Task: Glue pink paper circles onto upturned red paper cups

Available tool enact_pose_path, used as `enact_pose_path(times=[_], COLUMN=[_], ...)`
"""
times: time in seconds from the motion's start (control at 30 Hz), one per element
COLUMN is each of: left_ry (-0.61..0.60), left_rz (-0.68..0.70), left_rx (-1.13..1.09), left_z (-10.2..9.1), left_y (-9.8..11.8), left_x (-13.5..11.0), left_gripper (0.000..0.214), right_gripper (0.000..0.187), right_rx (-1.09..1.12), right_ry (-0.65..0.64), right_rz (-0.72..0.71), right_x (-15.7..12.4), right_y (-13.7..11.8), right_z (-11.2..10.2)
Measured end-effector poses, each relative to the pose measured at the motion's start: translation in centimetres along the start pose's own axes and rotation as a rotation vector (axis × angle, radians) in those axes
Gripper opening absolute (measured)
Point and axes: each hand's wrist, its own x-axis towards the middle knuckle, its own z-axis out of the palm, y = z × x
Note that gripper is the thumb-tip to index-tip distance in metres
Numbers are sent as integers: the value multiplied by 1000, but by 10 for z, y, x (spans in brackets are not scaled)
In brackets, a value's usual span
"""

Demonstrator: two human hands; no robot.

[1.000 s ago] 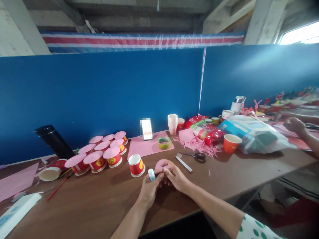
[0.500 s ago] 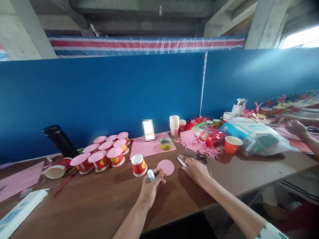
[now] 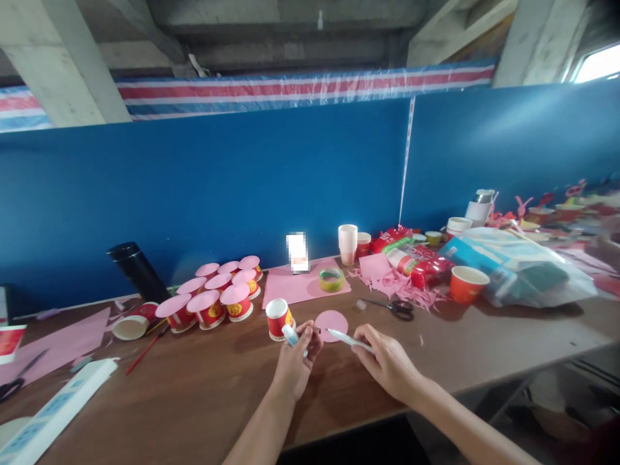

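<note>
Pink paper, cut into a disc (image 3: 333,320), lies flat on the brown desk (image 3: 232,400), just beyond and between the two hands. We see the left hand (image 3: 296,363) with its fingers drawn in around a small white-capped tube (image 3: 291,334), the cap pointing up and away; held low against the palm like that, the tube probably leaves the thumb and fingertips free. Something small and dark shows at those fingertips, too small for us to name.

The right hand (image 3: 387,358) pinches a slim white pen (image 3: 345,337), its front end aimed at the left fingertips and lying across the near part of the disc in our view. We judge that gripping it well back keeps the fingers off the tip.

Just beyond the left hand, a red cup (image 3: 278,314) stands upside down, base upward, perhaps because that gives a flat top. Farther to the left, more red cups (image 3: 239,311) stand upturned in a tight cluster, each with a pink disc on its base; the close grouping likely saves room.

Past the right hand, black-handled scissors (image 3: 403,310) lie within easy reach, we think. Beyond both hands, a roll of tape (image 3: 331,284) rests on a pink sheet (image 3: 283,290), maybe weighing it down.
</note>
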Motion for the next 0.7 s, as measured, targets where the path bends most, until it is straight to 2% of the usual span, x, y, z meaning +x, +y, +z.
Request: enact_pose_path(times=[0.17,0.7], left_ry=[-37,-40], left_rz=[-2,-5], left_rx=[3,131], left_z=[-1,3], left_y=[0,-3], left_x=[-1,-2], left_gripper=[18,21], right_gripper=[8,6], right_rx=[25,4], right_ry=[21,3], right_rz=[-18,-59], right_x=[-2,-1], right_y=[-13,-10], right_z=[-3,-2])
